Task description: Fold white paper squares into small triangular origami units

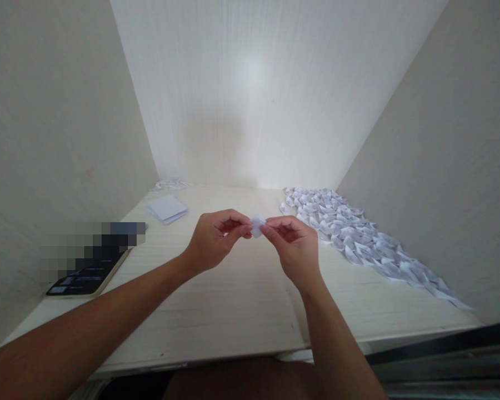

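Observation:
A small piece of folded white paper (257,226) is held up above the middle of the table. My left hand (217,238) pinches its left side between thumb and fingers. On the other side, the thumb and fingers of my right hand (295,244) are closed on its right edge. Its exact folds are too small to make out. A stack of white paper sheets (167,209) lies on the table to the left, beyond my left hand. Many small folded white paper pieces (350,233) lie heaped to the right of my right hand.
A phone (94,272) leans at the left wall, partly blurred out. White paper scraps (170,184) lie in the far left corner. Pale panels (250,100) enclose the table (216,311) at the back and both sides. A dark-edged object (450,344) stands below the table's right front edge.

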Tool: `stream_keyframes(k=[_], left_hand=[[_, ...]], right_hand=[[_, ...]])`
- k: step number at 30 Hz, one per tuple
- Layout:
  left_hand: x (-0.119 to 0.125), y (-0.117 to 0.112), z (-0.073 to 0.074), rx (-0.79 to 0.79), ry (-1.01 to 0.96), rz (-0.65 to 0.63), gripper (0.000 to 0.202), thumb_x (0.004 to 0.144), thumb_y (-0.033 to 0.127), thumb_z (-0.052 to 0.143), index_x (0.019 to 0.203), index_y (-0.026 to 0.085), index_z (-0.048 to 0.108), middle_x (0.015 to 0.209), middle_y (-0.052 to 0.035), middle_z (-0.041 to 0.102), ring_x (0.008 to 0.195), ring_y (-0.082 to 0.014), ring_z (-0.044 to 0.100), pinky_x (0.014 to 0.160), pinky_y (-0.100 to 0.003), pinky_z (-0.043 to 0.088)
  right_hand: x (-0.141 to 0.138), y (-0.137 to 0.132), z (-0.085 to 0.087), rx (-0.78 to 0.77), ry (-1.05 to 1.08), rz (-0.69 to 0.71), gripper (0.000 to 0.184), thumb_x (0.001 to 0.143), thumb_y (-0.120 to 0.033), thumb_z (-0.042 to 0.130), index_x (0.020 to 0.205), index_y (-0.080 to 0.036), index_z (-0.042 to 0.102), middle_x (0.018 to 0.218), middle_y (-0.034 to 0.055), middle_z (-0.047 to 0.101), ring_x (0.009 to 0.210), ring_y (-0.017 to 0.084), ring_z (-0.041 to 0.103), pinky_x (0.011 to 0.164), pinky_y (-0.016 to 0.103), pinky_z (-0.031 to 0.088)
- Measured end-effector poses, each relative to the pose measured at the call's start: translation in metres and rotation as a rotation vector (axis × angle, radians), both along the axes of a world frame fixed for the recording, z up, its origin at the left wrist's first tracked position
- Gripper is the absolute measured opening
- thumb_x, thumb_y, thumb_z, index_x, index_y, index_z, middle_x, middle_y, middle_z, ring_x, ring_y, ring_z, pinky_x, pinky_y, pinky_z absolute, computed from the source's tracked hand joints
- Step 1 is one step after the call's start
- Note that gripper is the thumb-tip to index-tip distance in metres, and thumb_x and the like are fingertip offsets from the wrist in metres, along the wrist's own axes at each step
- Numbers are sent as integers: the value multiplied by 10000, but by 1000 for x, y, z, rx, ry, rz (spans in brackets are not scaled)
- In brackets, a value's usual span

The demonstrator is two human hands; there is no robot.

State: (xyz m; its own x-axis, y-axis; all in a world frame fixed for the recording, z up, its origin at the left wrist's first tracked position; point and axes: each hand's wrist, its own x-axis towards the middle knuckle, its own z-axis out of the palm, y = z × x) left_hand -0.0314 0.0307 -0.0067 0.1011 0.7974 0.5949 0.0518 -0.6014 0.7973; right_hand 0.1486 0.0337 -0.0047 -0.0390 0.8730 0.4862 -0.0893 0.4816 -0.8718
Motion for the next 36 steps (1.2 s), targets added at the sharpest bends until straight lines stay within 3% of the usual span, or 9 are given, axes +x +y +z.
stream_keyframes(k=[7,15,22,36], left_hand=[[4,-5,6,-137,-147,-55,250,788,275,820,981,136,742,824,-50,766,697,-172,738,626,-297,673],[4,-4,13,-262,-165,-66,280,718,340,875,871,126,780,797,-76,790,647,-201,745,584,-323,675],[4,-3,12,-257,-187,-12,275,683,326,900,828,135,766,742,-63,782,615,-196,743,578,-308,667],[6,-2,11,-287,-212,-7,320,660,363,907,824,133,756,751,-66,787,665,-230,767,634,-356,686]], right_hand=[[-4,0,3,-75,100,-8,259,654,-330,906,769,-224,700,758,13,750,712,169,708,699,321,592],[-2,1,1,-78,68,7,219,668,-324,891,766,-228,720,755,14,755,700,173,701,690,332,590],[-1,-1,3,-95,77,73,121,714,-271,851,778,-236,754,785,7,767,733,166,706,746,334,591],[-1,1,1,-146,106,22,206,655,-292,887,783,-233,738,796,13,774,754,179,718,757,351,598]])
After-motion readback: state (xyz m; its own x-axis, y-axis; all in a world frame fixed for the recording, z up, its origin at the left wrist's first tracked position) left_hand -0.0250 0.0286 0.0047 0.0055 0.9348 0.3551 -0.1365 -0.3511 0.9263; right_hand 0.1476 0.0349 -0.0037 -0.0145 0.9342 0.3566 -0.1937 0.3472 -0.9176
